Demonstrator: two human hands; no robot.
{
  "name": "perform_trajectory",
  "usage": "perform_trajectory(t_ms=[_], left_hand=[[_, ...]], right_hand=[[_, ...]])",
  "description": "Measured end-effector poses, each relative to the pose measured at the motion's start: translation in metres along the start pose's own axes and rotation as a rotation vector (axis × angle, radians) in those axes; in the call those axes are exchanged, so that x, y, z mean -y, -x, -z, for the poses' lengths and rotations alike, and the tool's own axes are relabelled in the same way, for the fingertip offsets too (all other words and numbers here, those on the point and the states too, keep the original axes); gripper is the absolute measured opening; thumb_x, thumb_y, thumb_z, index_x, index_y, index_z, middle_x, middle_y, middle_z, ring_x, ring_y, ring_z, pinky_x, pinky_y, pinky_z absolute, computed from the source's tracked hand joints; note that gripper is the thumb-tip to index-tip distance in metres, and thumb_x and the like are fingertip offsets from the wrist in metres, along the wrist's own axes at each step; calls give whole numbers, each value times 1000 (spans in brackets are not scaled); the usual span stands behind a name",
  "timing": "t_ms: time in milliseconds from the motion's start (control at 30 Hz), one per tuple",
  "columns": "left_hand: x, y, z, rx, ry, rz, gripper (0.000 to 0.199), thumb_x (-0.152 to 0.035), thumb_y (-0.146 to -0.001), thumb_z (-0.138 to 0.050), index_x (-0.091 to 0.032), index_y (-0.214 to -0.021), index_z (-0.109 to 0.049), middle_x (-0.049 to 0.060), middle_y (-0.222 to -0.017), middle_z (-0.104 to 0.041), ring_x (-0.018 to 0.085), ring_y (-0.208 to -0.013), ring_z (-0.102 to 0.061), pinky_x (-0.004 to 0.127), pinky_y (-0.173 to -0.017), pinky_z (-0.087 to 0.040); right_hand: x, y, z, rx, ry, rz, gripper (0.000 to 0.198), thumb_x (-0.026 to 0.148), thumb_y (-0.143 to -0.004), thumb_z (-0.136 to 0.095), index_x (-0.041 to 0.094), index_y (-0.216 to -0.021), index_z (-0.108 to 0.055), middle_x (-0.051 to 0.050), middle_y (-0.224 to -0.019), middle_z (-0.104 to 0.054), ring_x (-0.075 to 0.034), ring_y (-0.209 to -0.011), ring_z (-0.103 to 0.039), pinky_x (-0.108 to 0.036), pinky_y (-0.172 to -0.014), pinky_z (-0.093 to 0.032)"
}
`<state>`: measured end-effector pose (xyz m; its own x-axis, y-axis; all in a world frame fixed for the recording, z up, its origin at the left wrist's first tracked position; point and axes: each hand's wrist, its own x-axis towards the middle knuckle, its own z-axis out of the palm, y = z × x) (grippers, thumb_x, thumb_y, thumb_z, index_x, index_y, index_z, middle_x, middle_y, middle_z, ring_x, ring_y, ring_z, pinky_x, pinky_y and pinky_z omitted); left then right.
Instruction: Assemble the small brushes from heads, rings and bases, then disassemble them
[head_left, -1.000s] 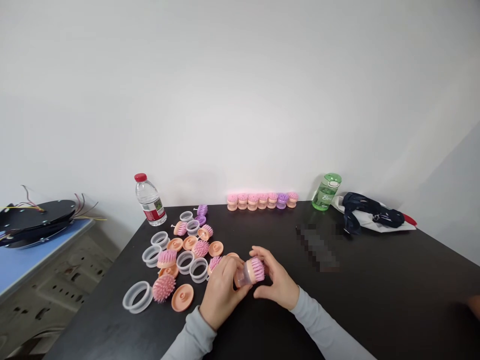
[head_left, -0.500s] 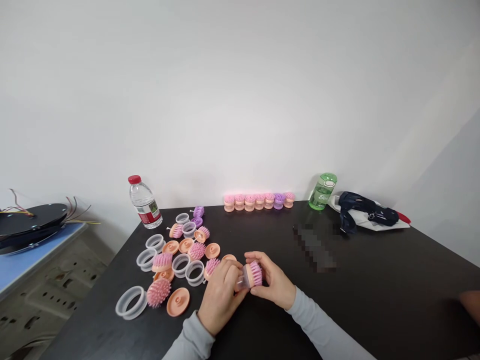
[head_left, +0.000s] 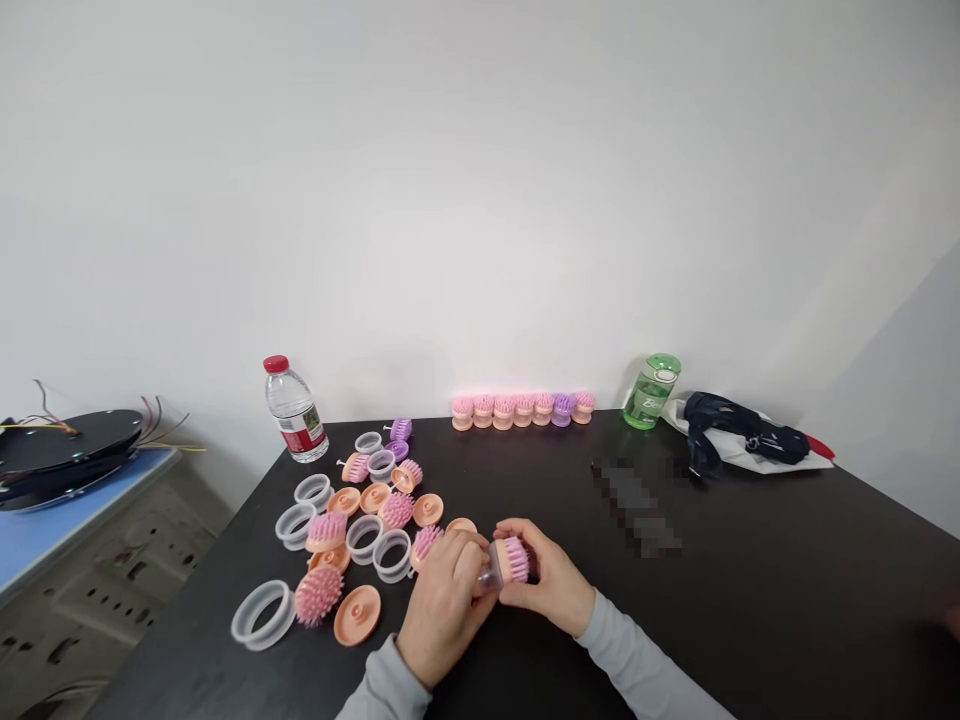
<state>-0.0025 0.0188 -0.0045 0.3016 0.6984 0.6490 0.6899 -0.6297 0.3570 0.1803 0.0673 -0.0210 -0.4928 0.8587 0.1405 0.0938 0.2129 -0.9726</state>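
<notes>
Between my hands, just above the black table (head_left: 540,480), is a pink-bristled scrub brush (head_left: 514,561) with a peach rim and a clear ring, tilted on its side, bristles facing right. My left hand (head_left: 446,595) is closed around its clear ring end and hides part of it. From the other side, my right hand (head_left: 546,580) grips the bristle end with thumb and fingers. Left of my hands lie loose parts: clear rings (head_left: 283,625), peach discs (head_left: 357,615) and pink bristle heads (head_left: 319,596). A purple bristle head (head_left: 401,430) lies farther back.
Several finished-looking brushes (head_left: 523,409) stand in a row by the wall. A water bottle (head_left: 296,410) is at back left, a green bottle (head_left: 652,392) at back right. Beside it lies a dark strap bundle (head_left: 742,428). A blurred-out flat item (head_left: 637,508) rests right of centre.
The view has shifted slightly, so everything sits a little lower and to the right. Both hands keep their grip on the brush, with only slight movement.
</notes>
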Motion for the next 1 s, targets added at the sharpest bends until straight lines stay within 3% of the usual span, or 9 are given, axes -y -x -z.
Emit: perform_trajectory(t_ms=[167,333,467,533,667,800,900,1000], left_hand=[[1,0,0,6,-11,-2,21,-6,-82,-58,-21,-94,-48,6,-98,-61,23,-91,-58,36,-76,-49],[-2,0,1,25,-18,37,27,-8,-77,-63,-20,-97,-49,7,-97,-62,24,-91,-60,36,-75,-49],[-5,-1,4,52,-4,42,20,-11,-81,-61,-21,-93,-48,6,-96,-62,23,-91,-60,36,-77,-49],[-7,-2,5,52,1,53,19,-11,-82,-60,-22,-92,-48,5,-93,-62,22,-90,-60,36,-77,-49],[-11,-6,8,102,40,149,23,-16,-76,-65,-21,-92,-49,3,-86,-61,21,-79,-59,34,-68,-49],[-14,-7,14,178,176,293,27,-22,-72,-68,-22,-89,-47,2,-83,-58,19,-71,-57,32,-62,-48],[-16,-6,16,149,324,364,30,-19,-73,-66,-22,-97,-48,2,-88,-57,19,-77,-58,34,-70,-50],[-15,-7,18,92,507,422,46,-21,-80,-62,-25,-121,-42,5,-104,-58,21,-93,-61,39,-85,-51]], right_hand=[[4,-1,4,-8,100,23,41,16,-65,-77,22,-102,-63,0,-89,-64,-20,-80,-61,-33,-75,-50],[1,-1,10,92,-53,56,75,20,-55,-86,24,-123,-53,-4,-114,-59,-23,-98,-60,-35,-84,-49],[0,-1,10,60,21,36,48,30,-69,-79,21,-112,-60,-1,-93,-62,-19,-81,-60,-33,-75,-49],[2,-1,11,45,51,45,43,29,-67,-80,21,-106,-63,0,-90,-63,-18,-79,-59,-31,-73,-48],[10,1,15,55,13,75,54,24,-59,-86,23,-108,-65,-1,-99,-64,-21,-87,-61,-32,-77,-48],[19,3,25,60,-69,147,52,21,-58,-87,24,-106,-67,-3,-104,-63,-23,-95,-60,-34,-84,-47],[21,3,35,-17,-202,112,50,19,-61,-86,23,-107,-66,-5,-109,-62,-24,-100,-59,-35,-85,-48],[17,-1,43,-258,-418,13,45,26,-64,-86,21,-103,-66,-7,-107,-64,-22,-92,-61,-35,-77,-52]])
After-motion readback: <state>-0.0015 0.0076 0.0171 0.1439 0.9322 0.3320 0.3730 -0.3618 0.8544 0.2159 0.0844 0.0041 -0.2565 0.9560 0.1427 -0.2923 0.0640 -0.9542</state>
